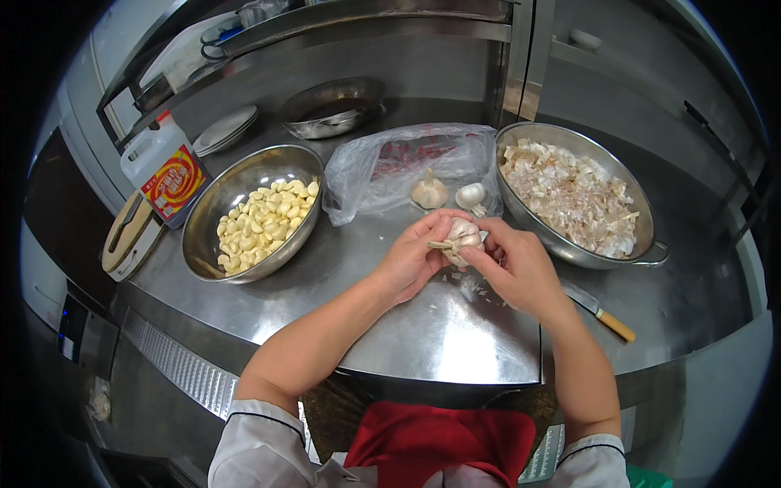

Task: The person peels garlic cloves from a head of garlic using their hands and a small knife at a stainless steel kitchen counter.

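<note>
Between my two hands I hold a whole garlic bulb [465, 236], its dry stem pointing left. My left hand [416, 255] cups it from the left, and my right hand [515, 259] presses thumb and fingers on its right side. Just beyond lie another garlic bulb [429, 191] and a paler, partly stripped bulb [470, 196], at the mouth of a clear plastic bag [360, 177]. To the left, a steel bowl [196, 247] holds peeled garlic cloves [262, 222]. To the right, a steel pan with a loop handle [525, 247] is heaped with garlic skins [567, 195].
A knife with a yellow handle [616, 325] lies on the steel counter [390, 341] by my right forearm. Behind stand a frying pan [332, 107], stacked plates [227, 129] and a plastic jug [165, 171]. Another knife [125, 224] rests on a round board [122, 244] at left.
</note>
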Demonstrator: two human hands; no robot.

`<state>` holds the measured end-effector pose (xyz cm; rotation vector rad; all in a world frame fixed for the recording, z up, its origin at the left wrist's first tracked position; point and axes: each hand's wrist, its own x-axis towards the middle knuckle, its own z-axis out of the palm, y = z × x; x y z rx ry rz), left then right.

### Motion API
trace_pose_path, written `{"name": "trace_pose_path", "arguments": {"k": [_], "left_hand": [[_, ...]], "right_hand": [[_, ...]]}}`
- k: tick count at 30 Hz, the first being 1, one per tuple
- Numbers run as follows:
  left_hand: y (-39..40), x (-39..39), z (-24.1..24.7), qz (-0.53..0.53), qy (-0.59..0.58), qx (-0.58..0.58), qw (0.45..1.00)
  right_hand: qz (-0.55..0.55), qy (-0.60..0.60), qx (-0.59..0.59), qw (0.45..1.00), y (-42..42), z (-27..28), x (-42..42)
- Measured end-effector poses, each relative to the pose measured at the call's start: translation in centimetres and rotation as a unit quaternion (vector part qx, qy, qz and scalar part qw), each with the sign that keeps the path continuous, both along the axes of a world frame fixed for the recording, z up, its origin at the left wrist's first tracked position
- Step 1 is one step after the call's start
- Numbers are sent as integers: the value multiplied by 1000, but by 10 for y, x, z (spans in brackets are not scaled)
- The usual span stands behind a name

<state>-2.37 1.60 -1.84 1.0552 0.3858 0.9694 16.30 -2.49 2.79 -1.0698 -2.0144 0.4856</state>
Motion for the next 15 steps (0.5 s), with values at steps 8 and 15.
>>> {"name": "trace_pose_path", "arguments": {"k": [8,15], "left_hand": [[-1,-4,4,-13,6,5,1000],[-2,4,-5,63,101,92,989]], "right_hand": [[19,97,-73,992,13,-12,4],[24,36,-43,998,4,-6,2]]}}
